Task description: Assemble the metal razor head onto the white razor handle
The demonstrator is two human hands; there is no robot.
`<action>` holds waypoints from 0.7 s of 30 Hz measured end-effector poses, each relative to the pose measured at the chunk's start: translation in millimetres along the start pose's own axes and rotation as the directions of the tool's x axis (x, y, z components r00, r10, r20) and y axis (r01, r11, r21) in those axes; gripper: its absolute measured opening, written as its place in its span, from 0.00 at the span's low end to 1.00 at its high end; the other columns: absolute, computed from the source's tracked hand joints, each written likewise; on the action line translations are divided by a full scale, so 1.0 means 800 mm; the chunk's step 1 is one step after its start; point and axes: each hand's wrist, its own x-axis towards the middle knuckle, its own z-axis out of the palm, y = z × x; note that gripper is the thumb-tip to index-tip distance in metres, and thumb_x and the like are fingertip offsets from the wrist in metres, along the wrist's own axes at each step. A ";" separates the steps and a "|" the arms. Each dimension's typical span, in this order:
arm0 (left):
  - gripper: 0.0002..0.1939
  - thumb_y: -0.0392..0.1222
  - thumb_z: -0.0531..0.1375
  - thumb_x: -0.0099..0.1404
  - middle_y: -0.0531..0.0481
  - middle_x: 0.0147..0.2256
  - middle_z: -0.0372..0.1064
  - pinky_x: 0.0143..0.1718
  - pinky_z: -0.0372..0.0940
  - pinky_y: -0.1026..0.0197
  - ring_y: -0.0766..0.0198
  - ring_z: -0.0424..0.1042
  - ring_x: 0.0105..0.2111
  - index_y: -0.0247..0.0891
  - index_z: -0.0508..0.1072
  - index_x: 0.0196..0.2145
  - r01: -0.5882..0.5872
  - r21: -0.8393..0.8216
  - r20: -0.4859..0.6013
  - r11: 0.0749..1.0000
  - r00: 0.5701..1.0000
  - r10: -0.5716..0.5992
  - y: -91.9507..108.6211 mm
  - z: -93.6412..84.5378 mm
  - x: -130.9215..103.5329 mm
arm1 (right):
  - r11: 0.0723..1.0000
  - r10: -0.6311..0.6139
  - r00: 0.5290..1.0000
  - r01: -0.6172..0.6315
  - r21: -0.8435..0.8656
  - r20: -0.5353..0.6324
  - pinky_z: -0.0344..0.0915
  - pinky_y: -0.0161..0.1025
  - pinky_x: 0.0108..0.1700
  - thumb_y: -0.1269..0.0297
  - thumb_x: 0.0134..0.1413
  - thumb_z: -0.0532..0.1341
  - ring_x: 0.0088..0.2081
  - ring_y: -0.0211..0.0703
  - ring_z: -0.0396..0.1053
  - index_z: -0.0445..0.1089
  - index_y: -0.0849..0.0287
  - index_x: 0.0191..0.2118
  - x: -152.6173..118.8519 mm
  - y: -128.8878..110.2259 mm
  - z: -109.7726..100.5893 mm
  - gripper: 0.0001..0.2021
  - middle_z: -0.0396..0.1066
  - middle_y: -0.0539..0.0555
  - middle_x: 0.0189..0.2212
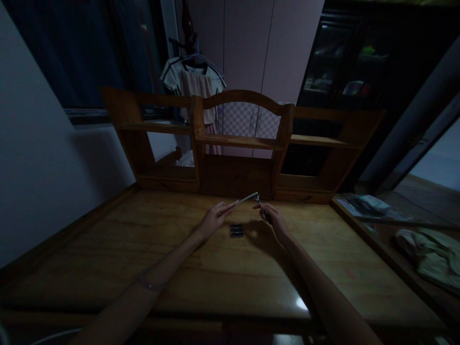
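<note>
My left hand (214, 218) is closed on the near end of a slim pale stick (247, 198), which slants up to the right. In my right hand (273, 216) is a razor (258, 199) with a dark handle and a shiny neck, its head pointing up. The stick's far end meets or overlaps the razor's head; I cannot tell whether they touch. Below and between the hands, a small pack of dark razor cartridges (236, 231) lies on the wooden desk (201, 282). The exact kind of the stick is too small and dim to make out.
A wooden shelf unit (237, 140) stands along the desk's back edge. To the right, beyond the raised edge, are a plastic-wrapped item (373, 203) and a pale cloth bundle (431, 254). Clothes on a hanger (196, 79) hang behind the shelf. The room is dim.
</note>
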 end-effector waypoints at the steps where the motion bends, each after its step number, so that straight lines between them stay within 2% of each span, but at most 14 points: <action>1: 0.21 0.44 0.51 0.68 0.50 0.35 0.64 0.40 0.59 0.64 0.65 0.63 0.35 0.43 0.63 0.58 0.003 -0.004 0.003 1.000 1.000 -0.003 0.000 0.001 0.000 | 1.000 -0.007 1.000 0.007 -0.003 0.004 0.46 0.35 0.25 0.50 0.54 0.57 0.23 0.36 0.51 0.75 0.57 0.34 0.000 0.001 -0.001 0.16 0.56 0.48 0.20; 11: 0.20 0.45 0.51 0.68 0.49 0.36 0.65 0.41 0.60 0.62 0.65 0.63 0.35 0.43 0.64 0.57 0.005 0.022 -0.009 1.000 1.000 -0.005 -0.004 0.001 0.000 | 1.000 -0.014 1.000 0.014 -0.003 0.001 0.46 0.36 0.26 0.51 0.54 0.57 0.23 0.36 0.52 0.75 0.56 0.34 0.002 0.002 -0.001 0.15 0.56 0.48 0.20; 16: 0.21 0.44 0.50 0.69 0.49 0.36 0.65 0.43 0.60 0.62 0.65 0.63 0.36 0.44 0.63 0.58 -0.001 0.032 -0.051 0.999 0.999 0.002 -0.003 0.000 0.000 | 1.000 0.008 1.000 -0.008 0.009 -0.004 0.45 0.36 0.25 0.51 0.53 0.58 0.22 0.36 0.51 0.75 0.56 0.33 0.002 0.001 -0.001 0.15 0.56 0.47 0.20; 21: 0.20 0.44 0.51 0.68 0.49 0.35 0.65 0.41 0.59 0.63 0.65 0.64 0.36 0.43 0.64 0.57 -0.008 0.015 -0.008 1.000 1.000 0.008 0.001 0.000 0.000 | 1.000 0.008 1.000 -0.008 -0.001 -0.016 0.44 0.36 0.25 0.51 0.52 0.58 0.22 0.36 0.51 0.75 0.57 0.32 0.004 0.005 -0.001 0.15 0.55 0.47 0.19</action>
